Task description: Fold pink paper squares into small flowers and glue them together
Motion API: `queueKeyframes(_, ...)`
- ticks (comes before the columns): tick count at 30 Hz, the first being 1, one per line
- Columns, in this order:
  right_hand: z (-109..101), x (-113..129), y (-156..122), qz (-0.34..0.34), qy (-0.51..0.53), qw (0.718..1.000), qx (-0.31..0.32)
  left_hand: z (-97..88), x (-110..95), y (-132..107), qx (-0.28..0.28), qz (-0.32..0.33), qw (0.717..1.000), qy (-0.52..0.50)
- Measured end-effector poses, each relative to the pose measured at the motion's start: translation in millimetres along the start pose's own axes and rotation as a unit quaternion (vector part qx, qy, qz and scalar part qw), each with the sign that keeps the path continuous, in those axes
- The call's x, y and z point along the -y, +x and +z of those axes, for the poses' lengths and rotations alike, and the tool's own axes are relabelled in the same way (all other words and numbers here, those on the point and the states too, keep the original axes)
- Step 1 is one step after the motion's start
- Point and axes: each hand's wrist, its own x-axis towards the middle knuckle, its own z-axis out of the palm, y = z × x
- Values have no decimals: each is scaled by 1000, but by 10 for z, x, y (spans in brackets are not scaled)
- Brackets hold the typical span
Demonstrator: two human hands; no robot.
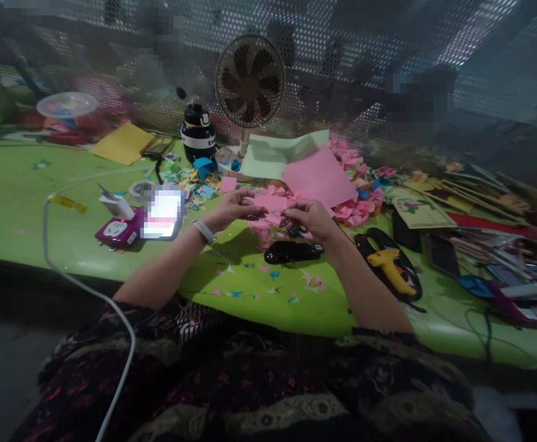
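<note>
We see both hands up over the green table (pixel 29 209), straight in front of the desk fan (pixel 250 80) on our side of it. The pink paper piece (pixel 270 202) sits between them, held just above the table surface, in line with the fan's base.

- Left hand (pixel 231 212): fingers (pixel 255 210) nearly closed, pinching the piece's left edge. White wristband (pixel 204 231) on that wrist.
- Right hand (pixel 312 220): fingers curled tight and pinched on the piece's lower right edge. Something small and dark lies under this hand; we can't tell what it is.

Rest, all placed from the fan:
- Light green sheet (pixel 277 153) touches the fan's base on its right. A large pink sheet (pixel 318 178) overlaps it, nearer us.
- Pile of pink paper flowers (pixel 360 202) further right of the fan, beside the large pink sheet.
- Black bottle (pixel 197 135) just left of the fan.
- Yellow sheet (pixel 121 144) well left of the fan, beyond the bottle.
- Phone (pixel 162 213), screen lit and blurred, front-left of the fan, with a purple power strip (pixel 116 232) touching its left side. A white cable (pixel 65 270) runs off the table edge from there.
- Black stapler-like tool (pixel 293 252) in front of the fan, nearer us than the hands.
- Yellow glue gun (pixel 390 267) front-right of the fan, near the right forearm.
- Paper scraps scattered across the table between the fan and us.
</note>
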Motion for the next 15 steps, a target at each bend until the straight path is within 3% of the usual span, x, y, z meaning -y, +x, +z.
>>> queueKeyframes(6, -156, 12, 55, -4, -4, 1000, -29, -73, -7, 12, -6, -1, 1000, -9)
queueKeyframes(12, -6, -29, 10, -29, -48, 998, 30, -13, 24, -4, 45, -30, 998, 32)
queueKeyframes(15, 6, -23, 6, -33, -28, 999, 14, -68, 3, 8, 33, -26, 998, 36)
